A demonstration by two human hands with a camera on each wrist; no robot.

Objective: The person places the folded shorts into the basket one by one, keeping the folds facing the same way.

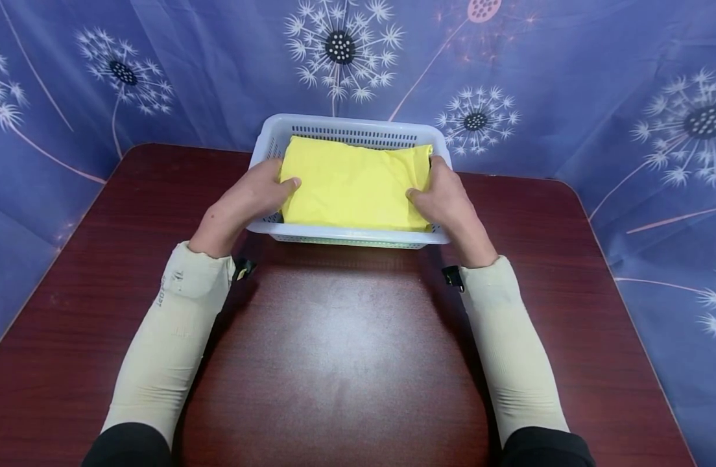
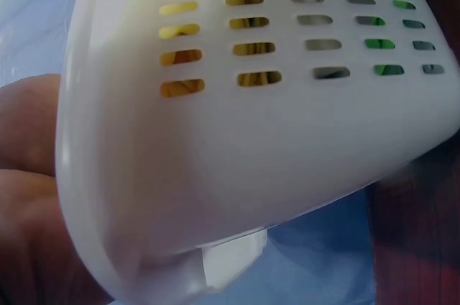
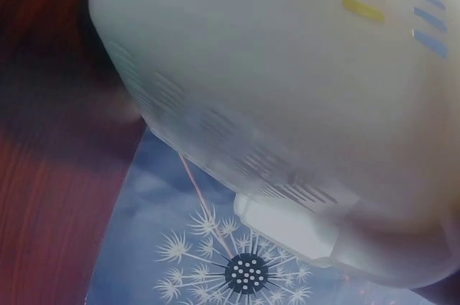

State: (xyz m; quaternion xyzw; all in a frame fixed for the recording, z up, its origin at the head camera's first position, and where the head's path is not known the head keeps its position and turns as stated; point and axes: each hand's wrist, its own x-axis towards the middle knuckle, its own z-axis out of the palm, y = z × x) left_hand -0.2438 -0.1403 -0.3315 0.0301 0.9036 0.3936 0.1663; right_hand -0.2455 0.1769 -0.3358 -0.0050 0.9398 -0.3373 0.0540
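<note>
A folded yellow cloth [image 1: 355, 185] lies within the white plastic basket [image 1: 349, 235], filling most of its opening. My left hand [image 1: 264, 188] holds the cloth's left side, thumb on top and the other fingers hidden between cloth and basket wall. At the opposite end my right hand [image 1: 443, 193] grips the cloth the same way, its thumb on the upper face. In the left wrist view, the slotted basket wall [image 2: 215, 154] covers most of the frame, and yellow and green show through its slots. The right wrist view is mostly basket wall [image 3: 251, 75] too.
The basket stands at the far edge of a dark red wooden table [image 1: 340, 363]. Right behind it hangs a blue curtain [image 1: 218, 78] printed with dandelions. Both forearms, in cream sleeves [image 1: 165, 344], reach over the table on either side.
</note>
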